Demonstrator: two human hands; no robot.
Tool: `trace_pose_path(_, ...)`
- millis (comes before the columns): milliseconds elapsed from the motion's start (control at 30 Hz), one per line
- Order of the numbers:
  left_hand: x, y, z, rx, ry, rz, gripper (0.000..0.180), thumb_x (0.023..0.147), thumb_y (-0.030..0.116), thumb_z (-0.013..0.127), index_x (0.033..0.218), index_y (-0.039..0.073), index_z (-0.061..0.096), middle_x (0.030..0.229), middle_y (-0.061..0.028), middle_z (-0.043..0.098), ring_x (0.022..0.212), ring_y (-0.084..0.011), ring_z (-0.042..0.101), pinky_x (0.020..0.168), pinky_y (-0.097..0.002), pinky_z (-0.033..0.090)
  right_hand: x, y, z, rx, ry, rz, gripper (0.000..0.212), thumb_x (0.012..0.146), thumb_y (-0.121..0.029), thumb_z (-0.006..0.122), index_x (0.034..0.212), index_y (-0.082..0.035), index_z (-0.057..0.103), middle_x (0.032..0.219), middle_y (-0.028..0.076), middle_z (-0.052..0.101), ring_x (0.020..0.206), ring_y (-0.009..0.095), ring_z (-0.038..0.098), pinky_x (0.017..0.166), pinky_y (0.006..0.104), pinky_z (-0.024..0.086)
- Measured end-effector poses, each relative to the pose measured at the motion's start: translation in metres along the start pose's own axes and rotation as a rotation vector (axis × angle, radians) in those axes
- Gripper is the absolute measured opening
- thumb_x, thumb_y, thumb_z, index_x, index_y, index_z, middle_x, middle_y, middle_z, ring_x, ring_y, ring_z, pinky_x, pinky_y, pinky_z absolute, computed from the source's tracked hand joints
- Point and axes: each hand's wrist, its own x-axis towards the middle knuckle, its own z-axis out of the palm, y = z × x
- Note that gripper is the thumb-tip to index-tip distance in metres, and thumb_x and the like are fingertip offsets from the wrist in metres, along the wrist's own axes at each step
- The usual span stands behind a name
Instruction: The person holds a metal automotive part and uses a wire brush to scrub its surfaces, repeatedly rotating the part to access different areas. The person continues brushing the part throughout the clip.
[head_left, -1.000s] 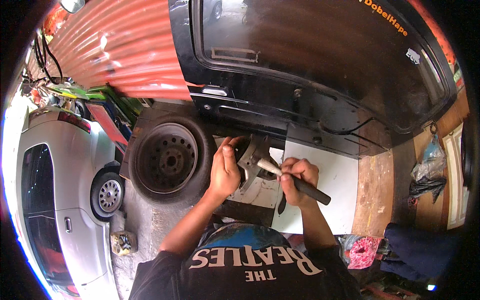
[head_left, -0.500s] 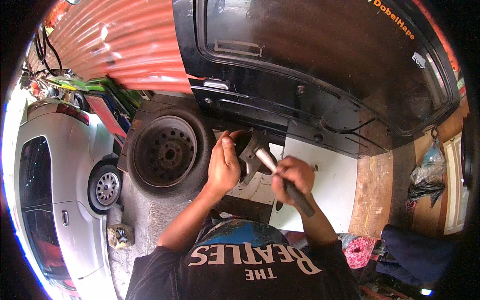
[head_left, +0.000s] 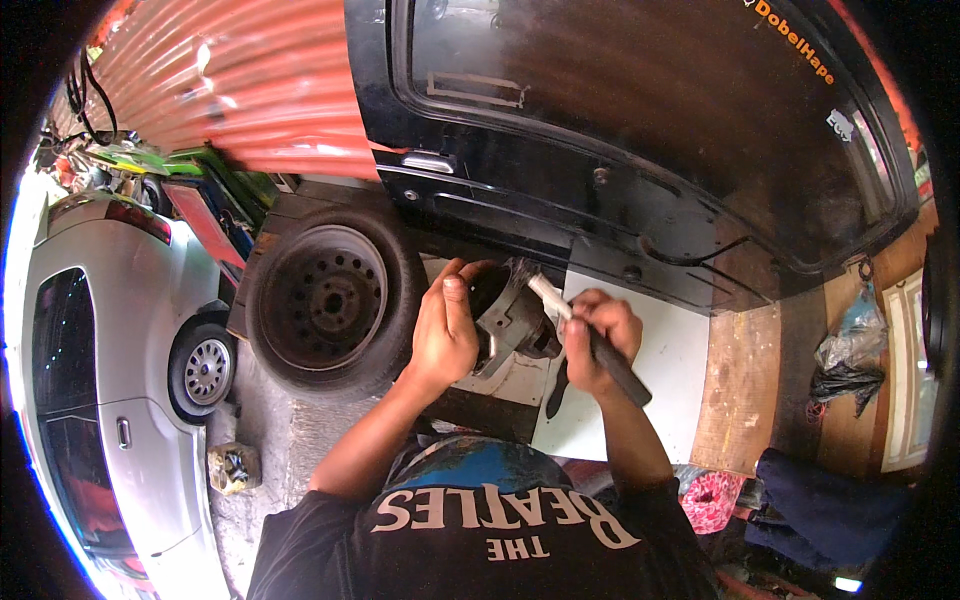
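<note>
My left hand (head_left: pixel 446 330) is closed round the left side of a dark metal machine part (head_left: pixel 508 325), which has a rounded hollow body and a flat, bracket-like face with small holes. Its exact kind I cannot make out. In my right hand (head_left: pixel 605 335) is a brush (head_left: pixel 548 296) with a dark handle, a pale collar and greyish bristles. The bristle end lies against the upper rim of the metal part. The handle's butt sticks out below my right hand. Under both hands is a white board (head_left: pixel 650 385) with a dark elongated mark or object on it.
Left of my hands lies a tyre on a steel rim (head_left: pixel 328 297). Beyond the work surface stands a black vehicle door panel with a window (head_left: pixel 500 190). A silver car (head_left: pixel 130 350) is at far left. A plastic bag (head_left: pixel 853 345) hangs at right; dark cloth (head_left: pixel 825 500) lies lower right.
My right hand has shifted slightly right and up with the brush, whose tip moved up along the part's rim. The metal part has turned a little; my left hand keeps its hold.
</note>
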Motion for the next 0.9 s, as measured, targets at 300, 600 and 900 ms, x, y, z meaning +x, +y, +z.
trace_pose_path(300,-0.001,0.001,-0.003,-0.250,-0.043,0.055,0.072,0.105,0.046,0.015,0.112,-0.008,0.062,0.101,-0.0212,0.060,0.096,-0.0354,0.061,0.087,-0.0373,0.046,-0.001,0.005,-0.002,0.168,0.135,0.251,0.021,0.090,-0.012,0.064,0.087,-0.005,0.044,0.069,0.006,0.055,0.062,0.011,0.056,0.052,0.0287,0.046)
trace_pose_path(600,-0.006,-0.006,0.003,-0.123,-0.045,-0.079,0.060,0.102,0.049,0.040,0.117,-0.006,0.060,0.109,-0.0241,0.064,0.102,-0.0379,0.062,0.091,-0.0403,0.046,-0.034,-0.010,0.004,-0.069,-0.093,-0.208,0.014,0.082,-0.011,0.068,0.083,-0.012,0.054,0.071,0.008,0.062,0.057,0.022,0.061,0.048,0.0346,0.047)
trace_pose_path(900,-0.005,-0.013,0.012,-0.254,-0.002,-0.258,0.059,0.104,0.047,0.037,0.115,-0.006,0.061,0.101,-0.0225,0.067,0.098,-0.0325,0.064,0.089,-0.0383,0.046,-0.037,-0.017,-0.007,-0.065,-0.050,-0.169,0.018,0.084,-0.015,0.067,0.090,-0.009,0.051,0.070,0.011,0.062,0.053,0.023,0.060,0.046,0.0354,0.047)
